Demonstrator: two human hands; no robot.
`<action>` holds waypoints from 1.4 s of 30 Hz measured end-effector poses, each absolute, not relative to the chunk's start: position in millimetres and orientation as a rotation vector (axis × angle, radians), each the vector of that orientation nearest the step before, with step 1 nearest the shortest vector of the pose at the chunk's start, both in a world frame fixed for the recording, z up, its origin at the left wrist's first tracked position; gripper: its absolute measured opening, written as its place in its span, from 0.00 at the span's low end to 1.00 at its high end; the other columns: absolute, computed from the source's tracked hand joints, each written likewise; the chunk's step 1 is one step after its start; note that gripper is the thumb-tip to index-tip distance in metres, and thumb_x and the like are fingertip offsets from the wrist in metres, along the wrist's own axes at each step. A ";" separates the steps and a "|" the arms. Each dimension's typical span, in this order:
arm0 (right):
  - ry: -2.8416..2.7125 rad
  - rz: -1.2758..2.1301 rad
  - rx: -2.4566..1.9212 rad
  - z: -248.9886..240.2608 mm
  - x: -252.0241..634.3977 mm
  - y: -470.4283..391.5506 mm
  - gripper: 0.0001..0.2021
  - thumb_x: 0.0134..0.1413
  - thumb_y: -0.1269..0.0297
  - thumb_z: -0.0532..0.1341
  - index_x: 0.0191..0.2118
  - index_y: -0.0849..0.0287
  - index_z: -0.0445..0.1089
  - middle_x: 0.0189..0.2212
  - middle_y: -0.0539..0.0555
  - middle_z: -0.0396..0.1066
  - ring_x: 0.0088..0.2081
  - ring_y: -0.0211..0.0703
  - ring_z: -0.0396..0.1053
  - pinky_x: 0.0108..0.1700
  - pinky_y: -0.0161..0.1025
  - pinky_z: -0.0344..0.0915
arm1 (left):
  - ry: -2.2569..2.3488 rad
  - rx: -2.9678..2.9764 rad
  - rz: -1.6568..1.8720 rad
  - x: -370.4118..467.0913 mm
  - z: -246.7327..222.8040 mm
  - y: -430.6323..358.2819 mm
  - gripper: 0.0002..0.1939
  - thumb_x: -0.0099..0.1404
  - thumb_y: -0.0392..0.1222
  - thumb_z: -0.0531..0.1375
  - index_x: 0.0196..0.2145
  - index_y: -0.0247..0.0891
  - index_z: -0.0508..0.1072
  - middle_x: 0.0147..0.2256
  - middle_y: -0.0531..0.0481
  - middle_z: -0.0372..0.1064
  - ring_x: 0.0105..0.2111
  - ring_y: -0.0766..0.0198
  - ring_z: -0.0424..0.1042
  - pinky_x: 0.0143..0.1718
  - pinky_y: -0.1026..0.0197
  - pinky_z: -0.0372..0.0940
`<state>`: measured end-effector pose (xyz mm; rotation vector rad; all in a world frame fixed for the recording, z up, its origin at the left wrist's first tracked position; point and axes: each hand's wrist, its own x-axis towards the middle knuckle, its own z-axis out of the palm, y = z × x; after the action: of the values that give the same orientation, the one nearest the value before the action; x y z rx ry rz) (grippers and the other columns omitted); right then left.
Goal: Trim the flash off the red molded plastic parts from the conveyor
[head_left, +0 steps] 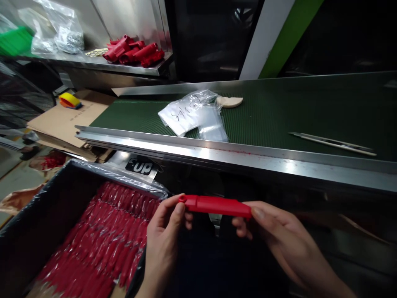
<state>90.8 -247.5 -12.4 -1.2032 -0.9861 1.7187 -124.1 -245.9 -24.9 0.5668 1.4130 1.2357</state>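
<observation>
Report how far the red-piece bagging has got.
Done: rows of bagged red pieces fill the lined box. In hand: the left hand and right hand hold one bare red piece by its ends. Left: loose red pieces on the shelf; clear bags on the belt.

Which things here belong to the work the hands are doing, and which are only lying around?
In use:
- red plastic piece, held at its ends by left hand and right hand
- lined box of bagged red pieces beside the left hand

Lying about:
- clear plastic bags on the green conveyor belt
- metal strips
- loose red pieces on the shelf
- flattened cardboard
</observation>
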 end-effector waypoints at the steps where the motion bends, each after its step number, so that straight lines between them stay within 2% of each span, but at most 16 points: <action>1: -0.998 1.717 -1.203 -13.0 90.4 -247.5 0.16 0.65 0.53 0.55 0.45 0.57 0.76 0.35 0.54 0.76 0.34 0.38 0.71 0.36 0.33 0.65 | 1.417 0.561 1.229 -124.9 -25.5 -245.8 0.24 0.57 0.53 0.68 0.46 0.35 0.73 0.27 0.50 0.71 0.25 0.69 0.68 0.29 0.69 0.65; 9: -1.101 1.698 -1.192 -17.8 91.2 -249.6 0.15 0.67 0.55 0.54 0.49 0.54 0.74 0.40 0.53 0.75 0.38 0.38 0.71 0.42 0.36 0.66 | 1.456 0.563 1.222 -128.4 -26.8 -244.9 0.27 0.57 0.53 0.69 0.49 0.36 0.72 0.29 0.48 0.73 0.27 0.68 0.70 0.30 0.70 0.66; 15: -1.183 1.558 -1.336 -14.9 85.5 -247.7 0.14 0.64 0.53 0.57 0.49 0.52 0.73 0.38 0.51 0.76 0.38 0.37 0.73 0.42 0.32 0.69 | 1.563 0.626 1.324 -121.0 -19.6 -246.9 0.24 0.56 0.51 0.69 0.46 0.36 0.74 0.33 0.47 0.74 0.28 0.65 0.72 0.31 0.66 0.69; 18: -1.226 1.487 -1.350 -14.5 81.9 -245.0 0.15 0.65 0.52 0.56 0.49 0.51 0.73 0.38 0.50 0.76 0.37 0.35 0.73 0.40 0.30 0.68 | 1.606 0.658 1.340 -118.8 -16.6 -248.1 0.23 0.56 0.51 0.69 0.46 0.36 0.75 0.33 0.49 0.74 0.29 0.66 0.72 0.33 0.68 0.68; 22: -1.205 1.457 -1.346 -16.3 78.5 -242.2 0.16 0.67 0.52 0.54 0.48 0.53 0.73 0.37 0.50 0.76 0.36 0.33 0.71 0.40 0.30 0.67 | 1.630 0.682 1.318 -118.8 -14.6 -249.1 0.23 0.57 0.52 0.69 0.45 0.37 0.74 0.32 0.51 0.74 0.28 0.69 0.72 0.34 0.70 0.67; 27: -1.098 1.530 -1.335 -18.3 75.1 -241.5 0.17 0.66 0.50 0.54 0.43 0.56 0.74 0.34 0.50 0.75 0.35 0.36 0.71 0.38 0.32 0.66 | 1.667 0.659 1.288 -119.1 -12.3 -247.9 0.24 0.56 0.55 0.69 0.44 0.37 0.74 0.31 0.51 0.74 0.28 0.68 0.72 0.32 0.70 0.67; 30: -1.059 1.553 -1.334 -19.2 74.2 -242.2 0.19 0.66 0.49 0.53 0.39 0.57 0.74 0.32 0.51 0.74 0.35 0.38 0.71 0.37 0.33 0.65 | 1.647 0.618 1.297 -118.7 -12.3 -247.0 0.24 0.55 0.54 0.69 0.42 0.36 0.74 0.30 0.50 0.73 0.26 0.67 0.72 0.30 0.69 0.67; 34: -1.065 1.550 -1.352 -18.3 73.7 -243.1 0.19 0.66 0.49 0.52 0.39 0.57 0.73 0.32 0.51 0.74 0.35 0.38 0.71 0.37 0.33 0.65 | 1.608 0.605 1.321 -118.9 -15.0 -247.1 0.24 0.55 0.53 0.69 0.43 0.35 0.74 0.30 0.50 0.73 0.26 0.66 0.71 0.29 0.68 0.67; 39: -1.153 1.480 -1.378 -13.9 74.1 -242.1 0.19 0.66 0.49 0.52 0.40 0.55 0.74 0.34 0.50 0.75 0.35 0.37 0.71 0.38 0.31 0.67 | 1.614 0.642 1.311 -119.6 -13.0 -246.6 0.23 0.57 0.53 0.68 0.44 0.37 0.73 0.32 0.50 0.73 0.27 0.67 0.71 0.31 0.68 0.67; 42: -1.279 1.306 -1.481 -18.2 77.7 -248.4 0.18 0.64 0.48 0.55 0.38 0.56 0.75 0.30 0.51 0.76 0.32 0.37 0.73 0.33 0.30 0.68 | 1.657 0.753 1.330 -114.6 -7.6 -253.8 0.19 0.59 0.53 0.66 0.43 0.38 0.75 0.32 0.50 0.71 0.28 0.67 0.69 0.32 0.68 0.66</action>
<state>77.7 -248.4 -18.2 -1.4808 -1.2790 1.3057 -114.6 -253.8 -7.6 0.7535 1.6569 1.3299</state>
